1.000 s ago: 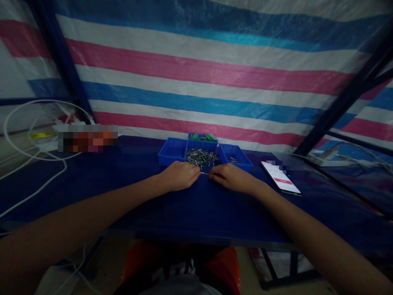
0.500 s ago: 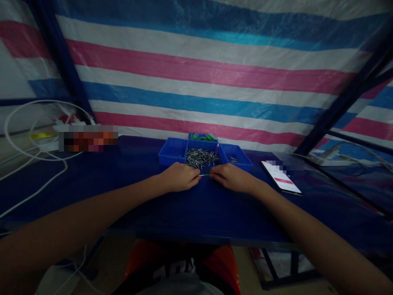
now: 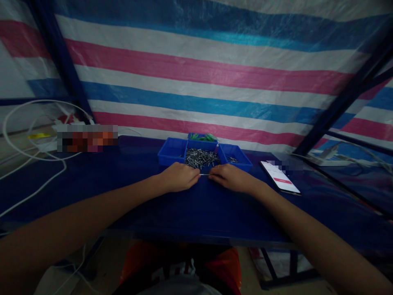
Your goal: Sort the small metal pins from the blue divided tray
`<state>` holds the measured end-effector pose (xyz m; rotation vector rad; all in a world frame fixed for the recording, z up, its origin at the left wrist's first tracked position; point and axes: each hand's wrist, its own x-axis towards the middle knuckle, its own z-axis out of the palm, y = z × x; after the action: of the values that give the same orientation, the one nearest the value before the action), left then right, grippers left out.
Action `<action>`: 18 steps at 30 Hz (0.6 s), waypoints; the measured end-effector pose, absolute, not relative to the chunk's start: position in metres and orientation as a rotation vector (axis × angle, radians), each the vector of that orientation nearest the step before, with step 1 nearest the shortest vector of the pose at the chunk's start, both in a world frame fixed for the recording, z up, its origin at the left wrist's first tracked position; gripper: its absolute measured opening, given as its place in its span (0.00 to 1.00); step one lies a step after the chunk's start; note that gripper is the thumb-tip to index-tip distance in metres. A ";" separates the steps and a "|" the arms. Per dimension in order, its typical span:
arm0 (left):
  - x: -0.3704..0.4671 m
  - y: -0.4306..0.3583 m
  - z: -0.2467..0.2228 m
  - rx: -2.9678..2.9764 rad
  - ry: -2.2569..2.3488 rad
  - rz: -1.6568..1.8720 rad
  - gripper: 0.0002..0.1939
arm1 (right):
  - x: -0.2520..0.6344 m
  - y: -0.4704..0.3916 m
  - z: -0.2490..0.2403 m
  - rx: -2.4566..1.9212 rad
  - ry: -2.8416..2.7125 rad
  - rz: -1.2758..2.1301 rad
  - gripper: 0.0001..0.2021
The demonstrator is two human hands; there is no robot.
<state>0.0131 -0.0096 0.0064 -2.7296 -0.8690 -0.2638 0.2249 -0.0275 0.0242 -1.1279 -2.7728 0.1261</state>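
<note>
A thin metal rod [image 3: 204,174] spans the gap between my two hands, just in front of a heap of metal pieces [image 3: 202,158]. My left hand [image 3: 181,177] is closed on its left end, and my right hand [image 3: 226,176] pinches the right end. Around the heap stand three blue bins: the left one [image 3: 172,151] looks nearly empty, the back one [image 3: 202,143] holds green items, and the right one [image 3: 236,156] has a few metal pieces.
A lit phone [image 3: 281,178] lies right of my right hand on the blue table [image 3: 196,213]. White cables [image 3: 46,186] run over the table's left side. Behind hangs a striped sheet [image 3: 196,73] between blue metal posts.
</note>
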 end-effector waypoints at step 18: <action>0.013 -0.010 0.008 -2.749 -0.845 -0.341 0.13 | 0.224 -0.028 0.022 -1.117 -2.775 0.085 0.12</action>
<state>0.0127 -0.0096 0.0078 -2.7493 -0.8450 -0.3405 0.2245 -0.0278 0.0218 -1.1172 -2.7746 0.0849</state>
